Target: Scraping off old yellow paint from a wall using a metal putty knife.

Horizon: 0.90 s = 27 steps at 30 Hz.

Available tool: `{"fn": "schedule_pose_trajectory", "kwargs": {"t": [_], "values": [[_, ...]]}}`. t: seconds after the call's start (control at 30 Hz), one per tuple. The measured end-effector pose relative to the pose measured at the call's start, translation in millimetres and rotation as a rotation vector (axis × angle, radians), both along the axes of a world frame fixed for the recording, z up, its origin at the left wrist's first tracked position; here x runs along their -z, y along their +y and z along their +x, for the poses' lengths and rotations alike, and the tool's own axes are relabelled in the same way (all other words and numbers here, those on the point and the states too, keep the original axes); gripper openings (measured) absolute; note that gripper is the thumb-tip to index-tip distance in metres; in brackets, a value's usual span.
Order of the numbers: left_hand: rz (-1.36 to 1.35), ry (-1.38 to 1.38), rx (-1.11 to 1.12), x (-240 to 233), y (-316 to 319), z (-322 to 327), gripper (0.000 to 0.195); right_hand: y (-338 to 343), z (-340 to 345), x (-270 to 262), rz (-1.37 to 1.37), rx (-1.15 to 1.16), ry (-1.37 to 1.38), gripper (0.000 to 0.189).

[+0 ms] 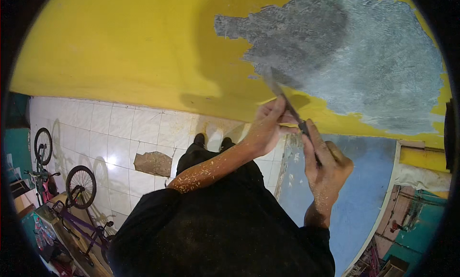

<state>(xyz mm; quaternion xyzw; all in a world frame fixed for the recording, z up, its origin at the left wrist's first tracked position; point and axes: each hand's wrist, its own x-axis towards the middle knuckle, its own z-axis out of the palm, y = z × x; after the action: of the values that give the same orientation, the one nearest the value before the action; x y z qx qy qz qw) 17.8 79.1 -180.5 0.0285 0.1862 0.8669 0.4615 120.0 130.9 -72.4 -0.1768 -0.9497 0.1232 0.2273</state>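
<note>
A long blade tool (287, 99) with a dark handle, knife-like and partly blurred, slants up towards the wall. My right hand (325, 156) is closed around its handle. Beside the blade's middle, my left hand (271, 124) has thumb and fingers at the metal; whether it pinches it is unclear. The tip is over the lower left edge of a bare grey patch (316, 43), with ragged borders, in the yellow painted wall (136, 50). Pale flakes cling to my left forearm.
White floor tiles (118, 119) run along the wall's foot, with a broken brown spot (153, 163) at left. A blue panel (345, 190) stands at right. Bicycles, one with a purple frame (81, 223), are at lower left. My shoes (199, 138) are near the wall.
</note>
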Motion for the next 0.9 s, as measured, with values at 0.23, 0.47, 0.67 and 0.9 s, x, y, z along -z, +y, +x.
{"fn": "schedule_pose_trajectory", "kwargs": {"t": [0.23,0.47,0.67,0.9], "values": [[0.061,-0.032,-0.214,60,-13,-31,0.037,-9,-44,65,0.084,-0.139,0.242,0.032],[0.114,0.162,0.006,18,3,-7,0.032,-11,-2,5,0.036,0.08,0.06,0.031],[0.257,-0.038,-0.016,21,17,-17,0.032,-10,-23,13,0.1,0.106,0.109,0.028],[0.185,0.194,0.001,34,17,-16,0.032,-11,-9,35,-0.028,0.133,0.216,0.029]]}}
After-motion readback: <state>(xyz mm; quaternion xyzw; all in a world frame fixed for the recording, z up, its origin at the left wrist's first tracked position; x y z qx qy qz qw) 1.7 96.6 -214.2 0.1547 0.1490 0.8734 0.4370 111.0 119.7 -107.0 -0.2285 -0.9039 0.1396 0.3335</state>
